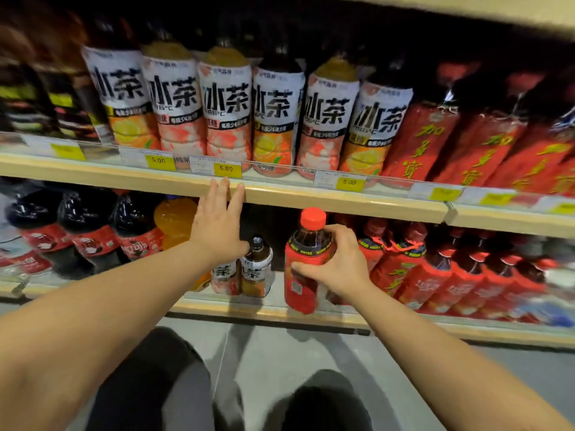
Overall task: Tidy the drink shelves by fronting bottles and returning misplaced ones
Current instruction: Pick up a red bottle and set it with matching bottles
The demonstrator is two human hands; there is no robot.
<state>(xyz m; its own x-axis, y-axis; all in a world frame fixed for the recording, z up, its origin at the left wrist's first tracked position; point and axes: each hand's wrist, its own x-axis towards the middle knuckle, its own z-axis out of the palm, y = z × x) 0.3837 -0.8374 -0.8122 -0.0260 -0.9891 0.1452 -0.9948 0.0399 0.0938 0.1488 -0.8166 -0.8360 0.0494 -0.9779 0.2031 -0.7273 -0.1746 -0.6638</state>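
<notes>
My right hand (337, 265) grips a red-labelled tea bottle with a red cap (303, 262), held upright at the front edge of the lower shelf (249, 309). My left hand (217, 222) is raised with fingers spread, its fingertips at the wooden edge of the upper shelf (311, 199), holding nothing. Just below that hand stand two small white-labelled iced tea bottles (256, 269) on the lower shelf. Matching red bottles (435, 269) fill the lower shelf to the right of the held one.
Large white-labelled iced tea bottles (224, 107) line the upper shelf, with red-wrapped bottles (435, 135) to their right. Cola bottles (90, 231) and an orange drink (175, 219) sit lower left. Yellow price tags (227, 169) run along the rail. Grey floor and my knees lie below.
</notes>
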